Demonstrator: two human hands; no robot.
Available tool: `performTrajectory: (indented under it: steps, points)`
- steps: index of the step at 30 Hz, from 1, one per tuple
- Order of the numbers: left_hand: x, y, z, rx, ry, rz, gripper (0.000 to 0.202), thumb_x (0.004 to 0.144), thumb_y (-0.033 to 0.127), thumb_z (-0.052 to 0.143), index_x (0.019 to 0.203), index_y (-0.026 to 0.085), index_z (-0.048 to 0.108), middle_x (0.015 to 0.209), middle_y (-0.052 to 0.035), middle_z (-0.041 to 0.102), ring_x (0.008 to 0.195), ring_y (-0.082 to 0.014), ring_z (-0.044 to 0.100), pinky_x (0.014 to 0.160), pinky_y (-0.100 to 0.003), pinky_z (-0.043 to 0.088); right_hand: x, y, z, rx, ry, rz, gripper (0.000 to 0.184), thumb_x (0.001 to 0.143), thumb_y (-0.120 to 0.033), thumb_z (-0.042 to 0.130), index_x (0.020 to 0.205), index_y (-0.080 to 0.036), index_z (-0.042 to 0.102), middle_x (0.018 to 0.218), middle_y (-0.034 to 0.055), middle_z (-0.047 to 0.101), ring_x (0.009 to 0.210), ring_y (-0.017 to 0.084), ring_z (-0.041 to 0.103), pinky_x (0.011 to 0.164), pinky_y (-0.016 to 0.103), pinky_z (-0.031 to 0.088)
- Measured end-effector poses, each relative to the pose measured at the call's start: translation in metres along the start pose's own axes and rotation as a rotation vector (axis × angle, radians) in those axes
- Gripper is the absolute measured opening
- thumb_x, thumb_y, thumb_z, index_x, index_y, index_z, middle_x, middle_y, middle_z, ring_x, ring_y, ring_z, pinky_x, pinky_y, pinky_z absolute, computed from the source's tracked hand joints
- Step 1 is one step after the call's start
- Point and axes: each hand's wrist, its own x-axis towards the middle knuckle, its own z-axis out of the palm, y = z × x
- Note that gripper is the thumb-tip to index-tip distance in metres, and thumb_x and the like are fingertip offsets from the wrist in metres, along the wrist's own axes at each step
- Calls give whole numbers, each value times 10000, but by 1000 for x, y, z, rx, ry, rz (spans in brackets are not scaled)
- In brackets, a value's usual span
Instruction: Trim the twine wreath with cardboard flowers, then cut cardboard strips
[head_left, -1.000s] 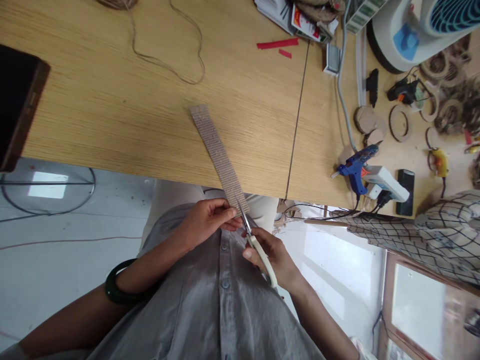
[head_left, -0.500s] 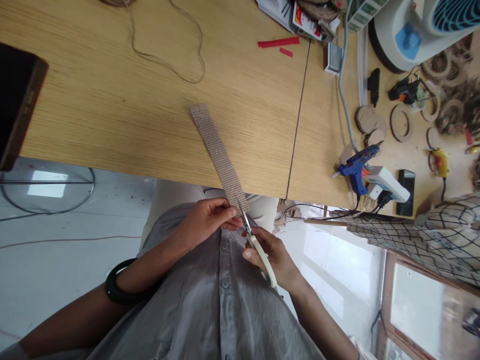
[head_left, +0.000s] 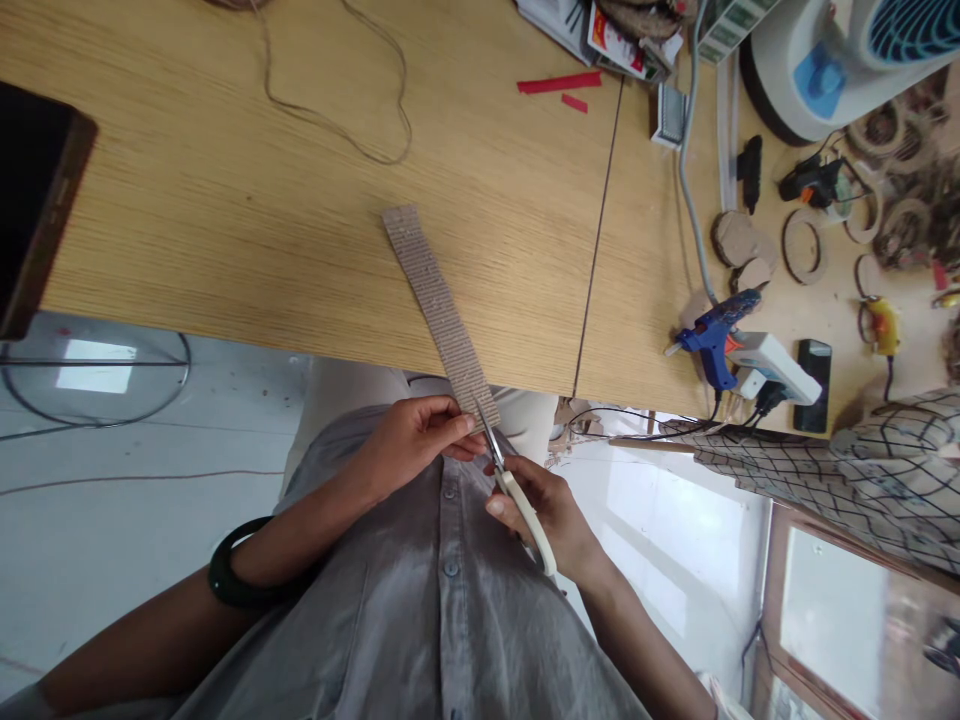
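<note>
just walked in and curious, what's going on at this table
A person in a grey shirt pinches the near end of a long cardboard strip with the left hand. The right hand has a grip on cream-handled scissors, whose blades sit at that same end of the strip. The strip's far end rests on the wooden table. A blue glue gun lies off to the right.

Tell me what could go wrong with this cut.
The left hand pinches the cardboard strip right beside the scissors in the right hand; a slip could nick a finger. The strip's far end rests unheld on the table and may swing, skewing the cut.
</note>
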Motion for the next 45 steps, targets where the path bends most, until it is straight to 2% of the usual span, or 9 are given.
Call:
performTrajectory:
  steps: [6, 13, 18, 26, 30, 34, 38, 45]
  points:
    - [1, -2, 0, -4, -5, 18, 270, 836, 437, 741, 845, 166, 742, 787, -37, 801, 767, -227, 774, 755, -345, 639, 0, 1, 2, 47, 6, 9, 471, 790, -565, 781, 1009, -178, 627, 698, -30, 529, 539, 85, 446, 472, 221, 382]
    - [2, -3, -1, -6, -8, 16, 271, 840, 436, 740, 846, 166, 741, 793, -34, 802, 759, -220, 775, 759, -344, 641, 1, 0, 4, 65, 14, 19, 478, 776, -582, 785, 966, -176, 620, 657, -46, 491, 515, 76, 422, 451, 210, 367]
    - [2, -3, -1, -12, -4, 5, 285, 824, 446, 753, 834, 161, 736, 780, -36, 801, 753, -219, 774, 748, -342, 643, -1, 2, 4, 70, 11, 89, 498, 772, -598, 780, 961, -164, 624, 616, -60, 466, 471, 67, 399, 422, 208, 347]
    - [0, -1, -1, -26, -10, -18, 309, 785, 461, 788, 865, 167, 739, 783, -33, 792, 772, -223, 771, 755, -340, 639, -1, 5, 3, 44, 39, 88, 434, 748, -512, 837, 916, -167, 635, 569, -68, 460, 462, 73, 390, 424, 217, 304]
    - [2, 0, -5, -38, 46, -13, 366, 774, 515, 787, 858, 164, 727, 797, -34, 770, 804, -232, 764, 752, -335, 634, -2, 5, 3, 35, 55, 92, 430, 735, -502, 850, 904, -166, 641, 581, -65, 453, 476, 74, 378, 427, 219, 296]
    - [5, 1, -11, 10, 112, 68, 357, 779, 525, 783, 810, 174, 726, 749, -8, 730, 740, -196, 728, 718, -310, 624, -3, 3, 4, 23, 47, 99, 444, 732, -512, 847, 916, -164, 641, 594, -62, 448, 492, 77, 383, 431, 220, 297]
    - [4, 2, -15, 113, 92, 112, 324, 821, 509, 750, 790, 187, 728, 710, 7, 718, 690, -178, 711, 696, -286, 597, -2, -1, 4, 4, 32, 90, 460, 759, -546, 810, 949, -163, 640, 629, -55, 454, 520, 83, 403, 451, 221, 330]
    - [0, 4, -14, 172, 30, 100, 298, 837, 488, 736, 806, 192, 733, 709, 8, 729, 698, -184, 724, 700, -277, 570, 1, 0, 6, -16, 30, 44, 445, 780, -561, 786, 952, -178, 639, 642, -57, 447, 538, 86, 416, 471, 217, 374]
